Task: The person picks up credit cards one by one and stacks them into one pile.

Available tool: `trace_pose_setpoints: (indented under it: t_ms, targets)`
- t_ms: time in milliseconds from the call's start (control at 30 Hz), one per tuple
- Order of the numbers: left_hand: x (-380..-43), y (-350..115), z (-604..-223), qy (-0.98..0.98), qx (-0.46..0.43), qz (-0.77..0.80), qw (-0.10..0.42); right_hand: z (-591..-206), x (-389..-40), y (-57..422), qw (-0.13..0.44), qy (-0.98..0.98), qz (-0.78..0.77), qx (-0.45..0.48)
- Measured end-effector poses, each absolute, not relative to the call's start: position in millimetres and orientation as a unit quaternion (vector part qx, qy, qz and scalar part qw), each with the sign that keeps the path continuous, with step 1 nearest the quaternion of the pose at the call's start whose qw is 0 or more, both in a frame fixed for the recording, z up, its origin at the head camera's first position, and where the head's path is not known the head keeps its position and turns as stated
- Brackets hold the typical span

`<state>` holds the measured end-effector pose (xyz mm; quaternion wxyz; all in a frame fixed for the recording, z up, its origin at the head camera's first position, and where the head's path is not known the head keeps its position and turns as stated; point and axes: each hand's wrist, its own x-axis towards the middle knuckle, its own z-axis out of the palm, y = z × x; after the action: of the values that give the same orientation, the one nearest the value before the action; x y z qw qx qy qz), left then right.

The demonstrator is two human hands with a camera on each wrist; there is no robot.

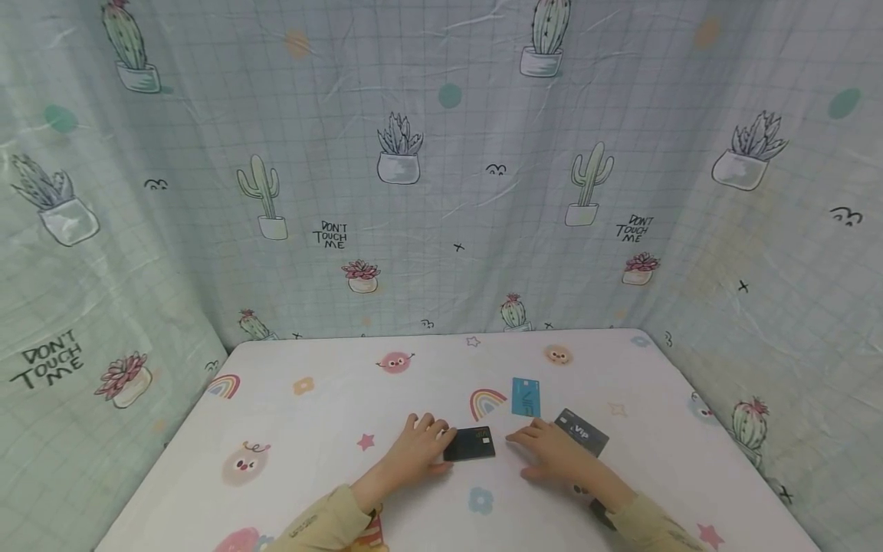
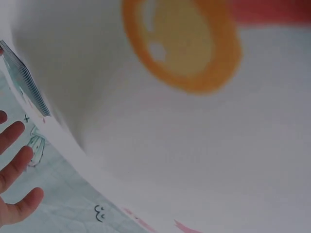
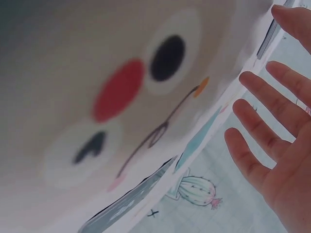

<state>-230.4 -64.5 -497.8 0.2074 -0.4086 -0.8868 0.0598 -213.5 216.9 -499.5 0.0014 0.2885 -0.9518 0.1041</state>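
A stack of cards with a black VIP card on top (image 1: 476, 444) lies on the white table, its layered edge (image 2: 30, 86) showing in the left wrist view. My left hand (image 1: 418, 447) holds the stack's left end between thumb and index finger, while the other fingers (image 2: 15, 167) spread away. To the right of the stack, apart from it, my right hand (image 1: 549, 451) hovers low over the table with fingers (image 3: 260, 124) extended and nothing in them. A dark grey VIP card (image 1: 583, 432) lies just beyond the right hand. Farther back is a blue VIP card (image 1: 526, 398).
Another dark object (image 1: 602, 514) is partly hidden under my right wrist. The white tabletop (image 1: 310, 429) carries printed faces, rainbows and stars. A cactus-print cloth (image 1: 448, 207) hangs behind the table and along both sides.
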Motion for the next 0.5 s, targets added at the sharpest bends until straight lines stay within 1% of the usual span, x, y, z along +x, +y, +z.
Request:
trace_pose_setpoints:
  t_ms: [233,367,500]
  targets:
    - [-224,-57,-494,-0.868,-0.433,0.05,0.239,-503,-208,230,0.001,-0.957,0.102,0.271]
    - [-220,-51,-491,-0.865,-0.444,0.04,0.229,-505,-207,240,0.004,-0.959,0.101,0.264]
    - [-216,-45,-487,-0.866,-0.451,0.026,0.215,-505,-207,248,0.02,-0.959,0.092,0.266]
